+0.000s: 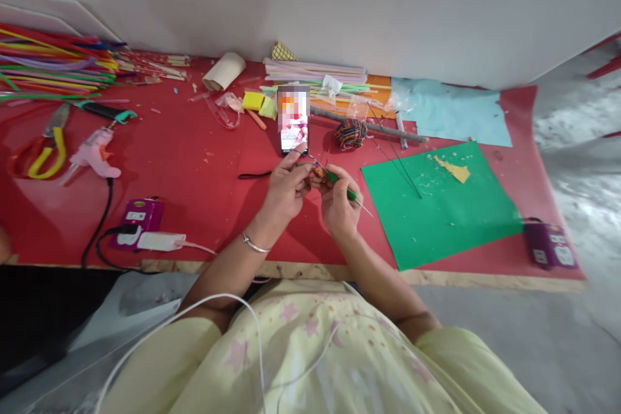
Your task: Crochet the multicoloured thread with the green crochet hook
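Observation:
My left hand [287, 186] is closed, pinching a small piece of multicoloured yarn work [319, 171], with a strand of yarn running over its raised index finger. Closed around a green-handled crochet hook [352, 195] is my right hand [339, 204]; the hook's thin metal shaft sticks out to the lower right. The fingertips of both hands meet at the yarn work, and the hook's working tip is hidden there. Just beyond my hands stands a phone [294, 139] with a lit screen. To its right lies a ball of multicoloured yarn [351, 134].
Green sheet [412, 220] with yellow scrap [453, 169] lies right, near a stick [398, 132]. Left are scissors [46, 152], a pink glue gun [97, 152] and a purple power socket [140, 217] with cables. Pipe cleaners [53, 68] and a cardboard tube [224, 72] line the back.

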`<state>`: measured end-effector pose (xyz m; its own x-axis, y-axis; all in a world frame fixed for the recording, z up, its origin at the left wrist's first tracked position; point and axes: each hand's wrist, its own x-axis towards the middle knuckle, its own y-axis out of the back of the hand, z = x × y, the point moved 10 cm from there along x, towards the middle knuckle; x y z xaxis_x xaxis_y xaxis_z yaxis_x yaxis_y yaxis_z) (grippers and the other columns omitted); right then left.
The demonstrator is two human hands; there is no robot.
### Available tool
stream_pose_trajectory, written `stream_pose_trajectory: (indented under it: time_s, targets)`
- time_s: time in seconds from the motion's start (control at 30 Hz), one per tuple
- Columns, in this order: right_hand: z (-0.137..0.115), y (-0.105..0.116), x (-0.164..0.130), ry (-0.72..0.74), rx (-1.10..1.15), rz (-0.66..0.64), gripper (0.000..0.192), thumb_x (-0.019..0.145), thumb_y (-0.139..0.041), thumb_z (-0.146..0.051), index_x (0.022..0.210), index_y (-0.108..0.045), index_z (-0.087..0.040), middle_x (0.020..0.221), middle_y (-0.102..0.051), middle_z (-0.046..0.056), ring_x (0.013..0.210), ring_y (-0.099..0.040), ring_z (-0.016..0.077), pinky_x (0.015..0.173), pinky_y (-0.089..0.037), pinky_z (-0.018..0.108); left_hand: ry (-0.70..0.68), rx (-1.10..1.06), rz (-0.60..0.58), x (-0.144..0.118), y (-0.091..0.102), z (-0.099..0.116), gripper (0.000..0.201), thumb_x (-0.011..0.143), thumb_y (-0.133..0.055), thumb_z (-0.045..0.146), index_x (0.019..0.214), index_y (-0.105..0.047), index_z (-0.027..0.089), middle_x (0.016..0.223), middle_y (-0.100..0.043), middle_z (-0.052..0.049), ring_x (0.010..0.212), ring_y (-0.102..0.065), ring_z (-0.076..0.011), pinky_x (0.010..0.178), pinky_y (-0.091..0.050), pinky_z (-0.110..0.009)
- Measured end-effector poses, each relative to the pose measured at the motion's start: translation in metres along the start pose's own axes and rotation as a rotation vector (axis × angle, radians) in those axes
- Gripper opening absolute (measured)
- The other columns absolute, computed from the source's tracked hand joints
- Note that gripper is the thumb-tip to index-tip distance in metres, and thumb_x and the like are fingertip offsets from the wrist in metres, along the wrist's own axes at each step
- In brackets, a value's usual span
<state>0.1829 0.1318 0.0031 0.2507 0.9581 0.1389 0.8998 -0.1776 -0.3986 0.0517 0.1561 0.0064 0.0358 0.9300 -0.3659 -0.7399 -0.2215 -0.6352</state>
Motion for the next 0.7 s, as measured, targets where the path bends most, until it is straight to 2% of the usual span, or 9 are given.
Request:
stream_pose_trajectory:
  time_s: [0.1,0.2,0.3,0.4,0.5,0.6,0.63,0.7]
  targets:
    - [-0.001,0.003,0.006,-0.011,-0.050,-0.122,0.043,0.102,-0.066,-0.063,0.118,-0.080,-0.026,0.100,-0.085,0.006,0.090,-0.084,0.0224,0.089,-0.074,0.043,0.103,-0.037,-0.067,0.004,0.003,-0.002,0.072,0.072,-0.085,0.012,0.141,-0.071,0.023,0.060,-0.054,0.011,0.043,-0.033,-0.0010,0.043,-0.021,-0.012]
    - [-0.011,0.008,0.013,-0.016,-0.110,-0.246,0.041,0.098,-0.073,-0.062,0.116,-0.083,-0.026,0.108,-0.086,0.008,0.093,-0.085,0.0248,0.089,-0.074,0.044,0.157,-0.031,-0.136,0.006,0.008,0.000,0.063,0.069,-0.085,0.010,0.131,-0.075,0.020,0.061,-0.051,0.011,0.044,-0.032,-0.0002,0.042,-0.019,-0.011]
    - [-0.028,0.007,0.020,0.022,-0.139,-0.379,0.040,0.095,-0.077,-0.062,0.114,-0.085,-0.027,0.110,-0.087,0.007,0.094,-0.086,0.0259,0.087,-0.075,0.046,0.178,-0.004,-0.198,0.006,0.008,0.003,0.055,0.069,-0.086,0.010,0.123,-0.077,0.017,0.061,-0.051,0.011,0.044,-0.030,-0.0001,0.041,-0.019,-0.011]
    - [-0.041,0.002,0.023,0.075,-0.169,-0.487,0.035,0.099,-0.076,-0.056,0.119,-0.085,-0.029,0.112,-0.087,0.007,0.097,-0.086,0.0254,0.088,-0.075,0.045,0.170,0.010,-0.226,0.005,0.006,0.006,0.053,0.068,-0.086,0.009,0.121,-0.078,0.016,0.062,-0.054,0.011,0.044,-0.031,0.0000,0.042,-0.019,-0.011]
    - [-0.043,0.000,0.024,0.076,-0.169,-0.492,0.035,0.099,-0.075,-0.056,0.120,-0.085,-0.030,0.113,-0.087,0.007,0.099,-0.086,0.0252,0.088,-0.075,0.045,0.163,0.005,-0.231,0.005,0.005,0.007,0.054,0.069,-0.087,0.010,0.121,-0.078,0.017,0.066,-0.060,0.009,0.044,-0.031,0.0003,0.041,-0.019,-0.012]
    - [-0.036,0.002,0.022,0.033,-0.163,-0.446,0.041,0.096,-0.076,-0.062,0.118,-0.085,-0.028,0.112,-0.086,0.008,0.098,-0.086,0.0260,0.089,-0.075,0.046,0.152,-0.010,-0.240,0.004,0.003,0.007,0.061,0.068,-0.090,0.015,0.128,-0.077,0.019,0.085,-0.075,0.002,0.044,-0.029,0.0016,0.040,-0.017,-0.013]
    - [-0.033,0.003,0.021,0.019,-0.151,-0.434,0.042,0.096,-0.076,-0.063,0.117,-0.085,-0.028,0.112,-0.086,0.008,0.097,-0.086,0.0260,0.088,-0.075,0.047,0.151,-0.007,-0.247,0.004,0.002,0.006,0.066,0.067,-0.092,0.016,0.131,-0.076,0.021,0.085,-0.075,0.003,0.044,-0.029,0.0016,0.040,-0.017,-0.013]
    - [-0.029,0.003,0.018,-0.005,-0.123,-0.420,0.040,0.096,-0.077,-0.062,0.117,-0.085,-0.029,0.112,-0.086,0.007,0.095,-0.086,0.0256,0.088,-0.075,0.047,0.147,0.009,-0.257,0.004,0.001,0.005,0.074,0.067,-0.094,0.016,0.137,-0.075,0.024,0.069,-0.066,0.008,0.043,-0.027,0.0003,0.040,-0.016,-0.014]
